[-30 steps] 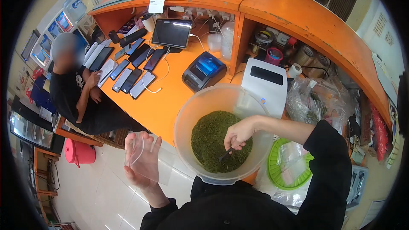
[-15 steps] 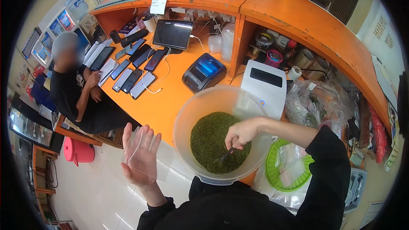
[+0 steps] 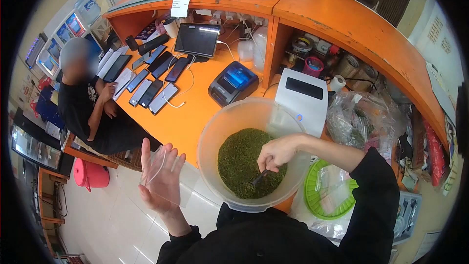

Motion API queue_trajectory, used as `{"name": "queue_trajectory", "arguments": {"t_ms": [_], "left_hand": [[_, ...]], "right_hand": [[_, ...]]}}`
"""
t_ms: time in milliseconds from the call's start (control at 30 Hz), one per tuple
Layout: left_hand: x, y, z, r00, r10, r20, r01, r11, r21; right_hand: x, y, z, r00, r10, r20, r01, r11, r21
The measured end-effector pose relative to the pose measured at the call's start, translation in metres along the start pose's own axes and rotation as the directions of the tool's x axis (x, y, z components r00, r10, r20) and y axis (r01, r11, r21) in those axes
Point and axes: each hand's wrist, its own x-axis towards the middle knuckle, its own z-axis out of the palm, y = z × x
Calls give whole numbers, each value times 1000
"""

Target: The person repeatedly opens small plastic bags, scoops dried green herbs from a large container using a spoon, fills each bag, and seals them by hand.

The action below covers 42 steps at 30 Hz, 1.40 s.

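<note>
My left hand (image 3: 166,186) is raised left of the tub, its fingers upright and fairly straight. It holds a small clear plastic bag (image 3: 157,173) spread across the palm and fingers. A large translucent tub (image 3: 211,132) sits in front of my body with a bed of chopped, dried green leaves (image 3: 237,159) in it. Inside the tub, my right hand (image 3: 278,152) is closed round the handle of a dark spoon (image 3: 259,180). The spoon's head rests in the leaves, so its exact shape is partly hidden.
Beside the tub stand a white device (image 3: 302,100) and a dark printer (image 3: 234,83). A green basket (image 3: 312,198) holding clear bags lies at right. Several phones (image 3: 163,97) and a tablet (image 3: 198,39) cover the orange desk. A person (image 3: 80,102) sits at left.
The spoon's head has shifted very slightly within the leaves. My left hand, with the plastic bag, stays almost in place.
</note>
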Motion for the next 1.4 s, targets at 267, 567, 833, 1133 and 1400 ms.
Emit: {"name": "queue_trajectory", "arguments": {"t_ms": [267, 567, 833, 1133, 1400], "left_hand": [[12, -5, 2, 987, 100, 123, -147, 870, 472], [34, -10, 41, 809, 15, 588, -586, 99, 804], [45, -47, 74, 773, -189, 606, -444, 522, 729], [62, -63, 61, 733, -477, 485, 521, 852, 51], [44, -50, 70, 835, -361, 414, -48, 703, 710]], "right_hand": [[-28, -34, -19, 989, 1, -151, 5, 999, 39], [-99, -77, -36, 872, -50, -488, 74, 997, 30], [-96, -84, -9, 757, -127, -641, -45, 968, -246], [-92, -120, 37, 334, -699, -632, -626, 337, -703], [-94, -122, 31, 357, -639, -681, -614, 388, -687]]}}
